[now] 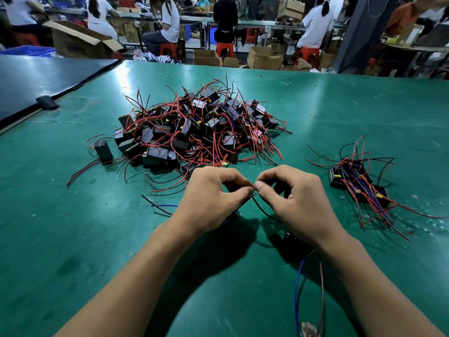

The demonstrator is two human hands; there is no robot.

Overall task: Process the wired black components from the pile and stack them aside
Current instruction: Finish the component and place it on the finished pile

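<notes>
A big pile of black box components (194, 127) with red and black wires lies in the middle of the green table (73, 227). A smaller stack of such components (359, 186) sits at the right. My left hand (213, 195) and my right hand (291, 198) meet in front of the pile. Each pinches a thin wire end (254, 190) between thumb and forefinger, the tips nearly touching. A black wire runs down from the pinch. One black component (294, 244) lies partly hidden under my right wrist, another (228, 218) under my left hand. Blue and red wires (297, 288) trail toward me.
A lone black component (104, 148) stands left of the pile. A loose blue wire (165, 205) lies near my left hand. A dark panel (36, 79) covers the far left of the table. Beyond the far edge are seated people, cardboard boxes and red stools.
</notes>
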